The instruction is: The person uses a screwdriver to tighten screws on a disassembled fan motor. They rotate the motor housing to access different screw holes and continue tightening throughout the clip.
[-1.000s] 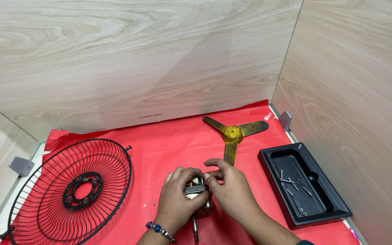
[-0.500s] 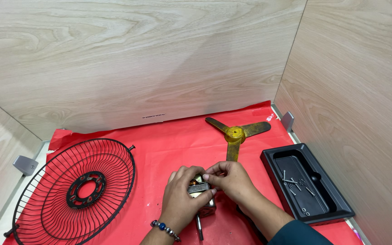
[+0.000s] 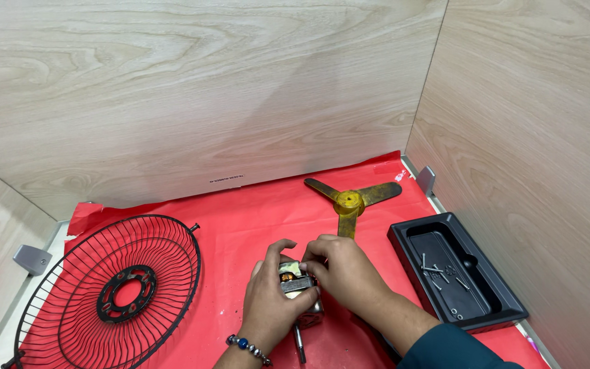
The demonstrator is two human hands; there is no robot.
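Both hands meet over a small metal fan motor with copper windings showing (image 3: 297, 287), which sits on the red sheet covering the bench (image 3: 240, 212), low in the view and close to the person's body. The left hand (image 3: 268, 301), with a beaded bracelet at the wrist, cups the motor from its left side, fingers curled around the housing and clamped on it. The right hand (image 3: 339, 270) comes in from the motor's right and lies over its top, with the fingertips pinched together at the upper edge of the motor; whether they hold a small part there or only press on the casing cannot be told. A thin metal shaft (image 3: 300, 345) sticks out of the motor toward the person, so the motor's long axis runs roughly from the person outward. Both hands touch the motor; neither is nearer than the other.

To the left of the motor lies a round black wire fan guard (image 3: 104, 294), flat on the sheet. Beyond the motor, toward the back wall, rests a yellow translucent three-bladed fan propeller (image 3: 349, 203). To the motor's right sits a black rectangular plastic tray (image 3: 404, 239) with a few small screws (image 3: 438, 273) in it. Pale wood-grain panels (image 3: 240, 89) close in the bench.
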